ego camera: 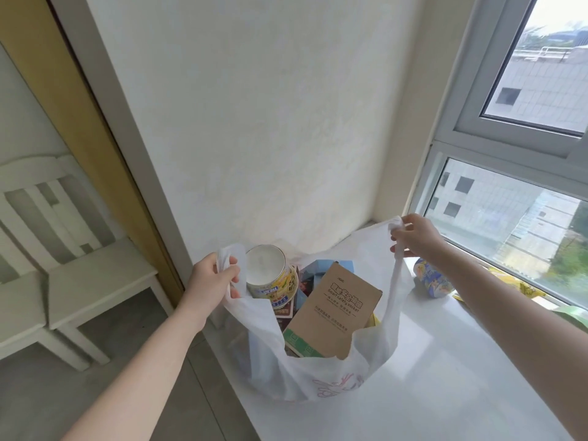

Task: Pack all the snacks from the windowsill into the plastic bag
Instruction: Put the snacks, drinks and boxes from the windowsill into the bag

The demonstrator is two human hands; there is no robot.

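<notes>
Plastic bag (318,377), two handles (396,275) gripped: one by left hand (213,278), one by right hand (416,237).

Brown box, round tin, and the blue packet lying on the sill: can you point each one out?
brown box (331,316): head view, middle of its printed front face.
round tin (265,265): head view, its white round end.
blue packet (432,280): head view, its printed side.
</notes>
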